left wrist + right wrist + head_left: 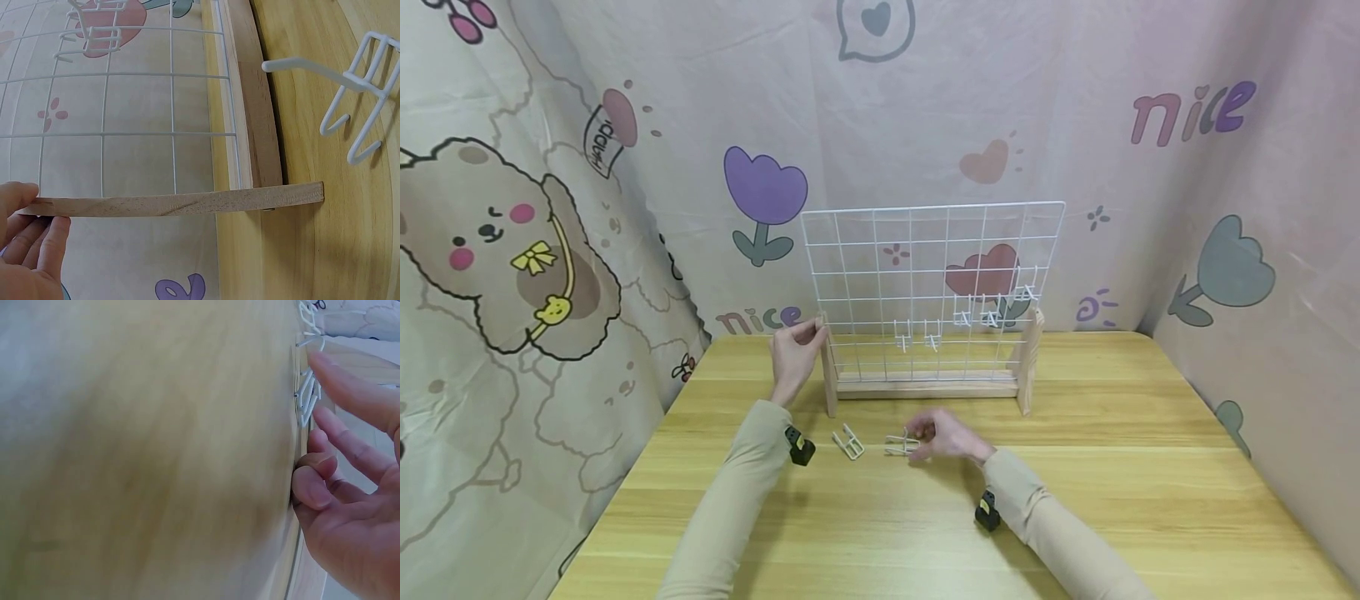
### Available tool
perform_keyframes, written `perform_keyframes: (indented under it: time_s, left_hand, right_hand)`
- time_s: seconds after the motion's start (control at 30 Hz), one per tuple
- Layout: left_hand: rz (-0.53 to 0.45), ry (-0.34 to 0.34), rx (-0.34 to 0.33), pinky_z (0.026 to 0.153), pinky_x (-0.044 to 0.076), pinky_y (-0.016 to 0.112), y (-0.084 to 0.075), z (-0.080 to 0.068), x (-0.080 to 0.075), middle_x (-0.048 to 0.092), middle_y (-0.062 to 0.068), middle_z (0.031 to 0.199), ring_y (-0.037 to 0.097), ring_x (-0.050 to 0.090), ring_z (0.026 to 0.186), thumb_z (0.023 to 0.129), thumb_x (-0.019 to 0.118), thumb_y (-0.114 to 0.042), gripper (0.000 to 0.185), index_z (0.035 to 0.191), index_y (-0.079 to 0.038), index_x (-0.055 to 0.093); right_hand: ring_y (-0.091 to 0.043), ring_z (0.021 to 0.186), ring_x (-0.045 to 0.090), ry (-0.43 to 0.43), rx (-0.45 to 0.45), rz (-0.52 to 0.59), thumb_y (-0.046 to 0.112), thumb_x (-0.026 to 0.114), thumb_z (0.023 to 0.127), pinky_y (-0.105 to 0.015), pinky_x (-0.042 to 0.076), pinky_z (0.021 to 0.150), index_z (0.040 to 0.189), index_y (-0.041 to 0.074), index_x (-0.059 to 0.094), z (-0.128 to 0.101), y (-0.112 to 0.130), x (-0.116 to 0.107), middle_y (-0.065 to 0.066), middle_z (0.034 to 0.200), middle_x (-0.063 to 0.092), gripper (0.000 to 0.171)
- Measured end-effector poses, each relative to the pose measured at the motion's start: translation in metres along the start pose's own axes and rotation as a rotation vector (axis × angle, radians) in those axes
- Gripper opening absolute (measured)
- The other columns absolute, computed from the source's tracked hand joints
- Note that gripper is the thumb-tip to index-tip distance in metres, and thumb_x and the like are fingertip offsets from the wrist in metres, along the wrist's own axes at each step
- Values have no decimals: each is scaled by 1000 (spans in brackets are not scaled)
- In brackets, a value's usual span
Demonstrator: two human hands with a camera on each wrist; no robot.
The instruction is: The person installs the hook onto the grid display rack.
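A white wire grid panel [928, 283] stands upright in a wooden stand [928, 389]. My left hand [794, 354] pinches the top of the stand's left side post [169, 205] between thumb and fingers. On the table, my right hand [946, 435] is at a white wire hook [898, 445]; its thumb and index finger are spread on either side of the hook, the other fingers curled. Whether the fingertips touch it cannot be told. A second white wire hook [849, 443] lies to the left, prongs pointing away from me. Several white hooks [962, 315] hang on the grid's lower and right parts.
The stand rests on a wood-grain table [880, 533] near its back edge. A printed cloth [880, 108] with flowers and hearts hangs behind, and patterned cloth [512, 350] also hangs at the left side. Black wrist cameras [988, 510] sit on both sleeves.
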State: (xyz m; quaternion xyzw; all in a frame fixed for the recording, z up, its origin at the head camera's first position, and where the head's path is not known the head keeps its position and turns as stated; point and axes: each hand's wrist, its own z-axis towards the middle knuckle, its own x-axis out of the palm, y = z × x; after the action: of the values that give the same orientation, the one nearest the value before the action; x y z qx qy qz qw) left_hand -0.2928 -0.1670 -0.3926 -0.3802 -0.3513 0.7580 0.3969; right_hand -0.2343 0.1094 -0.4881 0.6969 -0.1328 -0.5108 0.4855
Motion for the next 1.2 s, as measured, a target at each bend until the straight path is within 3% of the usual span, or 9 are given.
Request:
perform_keyframes:
  time_s: [0.27, 0.6, 0.87, 1.1, 1.2]
  left_hand:
    - [-10, 3, 7, 77, 60, 17, 1, 0, 0, 74, 22, 111, 37, 75, 98, 90, 75, -11, 28, 115, 1, 73]
    - [-1, 4, -11, 83, 62, 31, 0, 0, 0, 74, 21, 111, 36, 75, 98, 89, 75, -11, 28, 114, 0, 73]
    - [-3, 2, -19, 81, 62, 24, 0, 0, 1, 74, 21, 111, 35, 75, 98, 89, 76, -13, 28, 114, 1, 73]
    - [6, -6, -7, 80, 62, 25, -1, 0, 1, 75, 20, 110, 34, 76, 96, 89, 76, -13, 27, 113, -1, 74]
    - [9, -3, -4, 76, 60, 17, -1, 0, 1, 76, 19, 109, 34, 76, 96, 90, 75, -13, 26, 113, -1, 74]
  right_hand:
    - [-12, 81, 58, -14, 35, -21, 5, 86, 73, -18, 51, 71, 106, 0, 72, 1, -3, 3, -9, 94, 70, 36]
    - [-12, 74, 54, -20, 62, -17, 4, 85, 73, -17, 46, 63, 94, 2, 72, 3, -2, 5, -4, 83, 65, 25]
    - [-11, 70, 54, -36, 83, 37, 3, 84, 74, -17, 47, 60, 91, 2, 71, 1, -3, 6, -4, 80, 65, 21]
    - [-11, 69, 57, -44, 117, 100, 5, 84, 76, -19, 50, 63, 87, 2, 72, 0, -3, 3, -3, 78, 67, 17]
    - [-11, 66, 56, -40, 115, 135, 3, 82, 77, -18, 49, 59, 87, 0, 71, 0, -4, 2, -5, 75, 68, 15]
